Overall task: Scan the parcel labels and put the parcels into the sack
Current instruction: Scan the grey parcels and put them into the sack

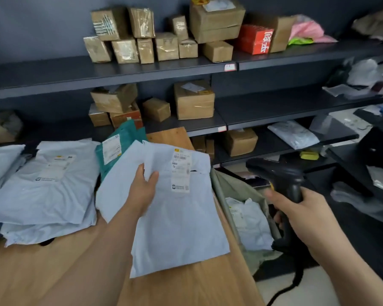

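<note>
left hand (143,191): fingers pinch pale blue parcel (181,228) by its upper left edge, label (181,171) facing up, at worktop (186,290) right side | right hand (305,215): fingers wrapped round black scanner (281,173) handle | sack (230,184): open beside worktop's right edge, parcels inside

A dark blue-grey wall (42,29) backs three tiers of dark metal shelves (142,71). The upper two carry stacks of brown cardboard boxes (215,23) and one red box (254,39). A light wooden tabletop (42,272) fills the foreground, pale floor (318,290) shows lower right, and the light is dim and even.
</note>
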`<move>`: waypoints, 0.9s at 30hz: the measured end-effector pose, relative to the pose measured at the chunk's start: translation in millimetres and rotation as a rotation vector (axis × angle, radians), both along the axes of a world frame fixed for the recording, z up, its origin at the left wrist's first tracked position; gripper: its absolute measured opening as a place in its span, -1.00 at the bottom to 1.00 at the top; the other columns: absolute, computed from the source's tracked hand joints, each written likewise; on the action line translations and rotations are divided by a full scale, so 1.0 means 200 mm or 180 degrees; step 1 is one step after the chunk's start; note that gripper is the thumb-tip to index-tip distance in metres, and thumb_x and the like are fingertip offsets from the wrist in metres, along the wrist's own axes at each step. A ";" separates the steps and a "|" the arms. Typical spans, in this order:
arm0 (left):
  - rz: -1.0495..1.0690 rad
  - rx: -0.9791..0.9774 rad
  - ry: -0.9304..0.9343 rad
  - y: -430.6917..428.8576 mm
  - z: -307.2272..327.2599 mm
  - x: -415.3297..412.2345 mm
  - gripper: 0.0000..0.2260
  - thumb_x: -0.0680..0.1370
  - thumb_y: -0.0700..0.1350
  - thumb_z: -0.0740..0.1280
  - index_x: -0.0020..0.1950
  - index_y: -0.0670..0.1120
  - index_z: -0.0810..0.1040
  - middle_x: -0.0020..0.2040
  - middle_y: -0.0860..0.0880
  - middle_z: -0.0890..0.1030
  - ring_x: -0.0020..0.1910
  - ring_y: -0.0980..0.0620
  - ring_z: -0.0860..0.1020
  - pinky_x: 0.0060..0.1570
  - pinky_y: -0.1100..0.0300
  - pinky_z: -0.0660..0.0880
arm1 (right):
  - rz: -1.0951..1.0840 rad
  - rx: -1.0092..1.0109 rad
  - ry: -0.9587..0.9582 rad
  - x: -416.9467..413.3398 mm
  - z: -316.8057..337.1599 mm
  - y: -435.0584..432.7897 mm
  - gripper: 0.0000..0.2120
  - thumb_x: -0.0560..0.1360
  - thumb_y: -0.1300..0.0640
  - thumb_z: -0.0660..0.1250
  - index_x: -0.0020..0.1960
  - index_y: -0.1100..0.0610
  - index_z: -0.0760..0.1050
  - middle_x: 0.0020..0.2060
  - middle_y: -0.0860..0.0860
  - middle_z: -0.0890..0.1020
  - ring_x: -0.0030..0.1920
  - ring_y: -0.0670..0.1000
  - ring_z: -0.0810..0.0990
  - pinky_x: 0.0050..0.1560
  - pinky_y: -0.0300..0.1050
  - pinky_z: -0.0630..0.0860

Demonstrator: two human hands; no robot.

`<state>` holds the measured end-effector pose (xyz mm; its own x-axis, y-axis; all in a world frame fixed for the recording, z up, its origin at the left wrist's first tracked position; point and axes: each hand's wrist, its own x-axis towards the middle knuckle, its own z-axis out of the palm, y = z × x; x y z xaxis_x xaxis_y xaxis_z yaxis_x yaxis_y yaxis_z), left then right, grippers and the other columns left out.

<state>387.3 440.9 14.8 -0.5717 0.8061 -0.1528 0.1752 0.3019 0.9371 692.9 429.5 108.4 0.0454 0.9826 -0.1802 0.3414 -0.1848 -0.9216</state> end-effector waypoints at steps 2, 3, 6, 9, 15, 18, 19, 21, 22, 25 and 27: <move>0.0145 -0.0181 0.0507 0.04 -0.04 0.04 -0.58 0.65 -0.05 0.17 0.49 -0.14 0.26 0.41 -0.05 0.39 0.39 -0.09 0.35 0.24 0.22 0.24 | 0.0055 -0.0040 0.0055 0.06 -0.03 0.06 -0.73 0.43 0.04 0.47 -0.26 0.23 0.52 -0.53 0.11 0.56 -0.50 0.04 0.50 -0.34 0.00 0.49; 0.0213 -0.0279 0.0823 0.06 -0.05 0.05 -0.61 0.65 -0.04 0.16 0.43 -0.18 0.34 0.40 -0.12 0.41 0.37 -0.14 0.36 0.27 0.17 0.25 | 0.0082 -0.0062 0.0065 0.09 -0.04 0.09 -0.73 0.42 0.04 0.47 -0.26 0.22 0.51 -0.53 0.10 0.55 -0.49 0.06 0.50 -0.33 0.01 0.48; 0.0306 -0.0263 0.1400 0.15 -0.02 0.08 -0.68 0.63 -0.04 0.18 0.27 -0.22 0.49 0.27 -0.18 0.51 0.26 -0.20 0.43 0.28 0.01 0.34 | 0.0118 -0.0132 0.0123 0.14 -0.07 0.16 -0.78 0.43 0.06 0.47 -0.24 0.18 0.52 -0.54 0.09 0.55 -0.47 0.08 0.51 -0.31 0.01 0.50; 0.0322 -0.0031 0.0752 0.25 0.11 0.19 -0.70 0.63 0.00 0.19 0.25 -0.14 0.50 0.14 -0.06 0.55 0.11 -0.07 0.50 0.09 0.09 0.41 | 0.0130 -0.0216 0.0151 0.18 -0.09 0.22 -0.79 0.43 0.06 0.46 -0.24 0.16 0.52 -0.53 0.09 0.55 -0.46 0.08 0.51 -0.32 -0.02 0.49; 0.0099 0.0157 -0.0708 0.52 0.11 0.51 -0.85 0.60 -0.03 0.28 0.17 0.03 0.45 0.05 0.03 0.60 -0.01 -0.01 0.61 -0.03 0.03 0.59 | -0.0052 -0.0413 0.0316 0.36 -0.16 0.33 -0.79 0.45 0.07 0.45 -0.20 0.19 0.52 -0.50 0.14 0.55 -0.49 0.07 0.49 -0.38 -0.08 0.46; -0.0038 0.0060 -0.0866 0.67 -0.02 0.68 -0.84 0.59 -0.11 0.32 0.15 -0.02 0.46 0.01 0.00 0.63 -0.06 -0.01 0.63 -0.09 0.05 0.60 | -0.0251 -0.0577 0.0378 0.46 -0.22 0.39 -0.77 0.43 0.06 0.46 -0.16 0.21 0.51 -0.45 0.15 0.57 -0.44 0.09 0.53 -0.34 -0.03 0.50; -0.0100 0.0022 -0.0900 0.72 -0.09 0.73 -0.83 0.58 -0.13 0.32 0.16 -0.05 0.47 0.01 -0.02 0.64 -0.06 -0.03 0.64 -0.08 0.04 0.60 | -0.0316 -0.0635 0.0406 0.49 -0.25 0.41 -0.77 0.43 0.05 0.46 -0.15 0.20 0.51 -0.43 0.16 0.58 -0.42 0.10 0.54 -0.32 -0.01 0.51; -0.0185 -0.0184 -0.0904 0.82 -0.24 0.83 -0.82 0.58 -0.15 0.31 0.17 -0.07 0.47 0.02 -0.03 0.63 -0.05 -0.05 0.64 -0.04 0.02 0.60 | -0.0418 -0.0748 0.0443 0.54 -0.30 0.45 -0.77 0.44 0.05 0.45 -0.15 0.21 0.52 -0.41 0.17 0.58 -0.42 0.09 0.53 -0.37 -0.05 0.51; -0.0219 -0.0333 -0.0829 0.86 -0.32 0.87 -0.84 0.58 -0.16 0.30 0.16 -0.08 0.46 0.02 -0.02 0.62 -0.04 -0.05 0.63 -0.03 0.02 0.59 | -0.0462 -0.0807 0.0459 0.57 -0.34 0.47 -0.76 0.44 0.05 0.45 -0.17 0.23 0.52 -0.43 0.17 0.57 -0.44 0.08 0.52 -0.41 -0.09 0.49; -0.0293 -0.0800 -0.0567 0.98 -0.62 0.95 -0.86 0.57 -0.20 0.27 0.11 -0.15 0.51 0.05 -0.11 0.62 -0.02 -0.13 0.60 0.04 -0.02 0.57 | -0.0568 -0.0959 0.0506 0.63 -0.45 0.53 -0.73 0.42 0.06 0.47 -0.20 0.27 0.53 -0.46 0.15 0.56 -0.47 0.04 0.51 -0.42 -0.12 0.45; -0.0296 -0.1163 -0.0446 1.03 -0.82 0.97 -0.85 0.55 -0.20 0.26 0.09 -0.19 0.53 0.05 -0.18 0.63 -0.08 -0.13 0.60 -0.03 0.03 0.57 | -0.0594 -0.1026 0.0508 0.66 -0.53 0.58 -0.74 0.40 0.05 0.48 -0.20 0.25 0.54 -0.47 0.13 0.56 -0.48 0.03 0.52 -0.39 -0.09 0.45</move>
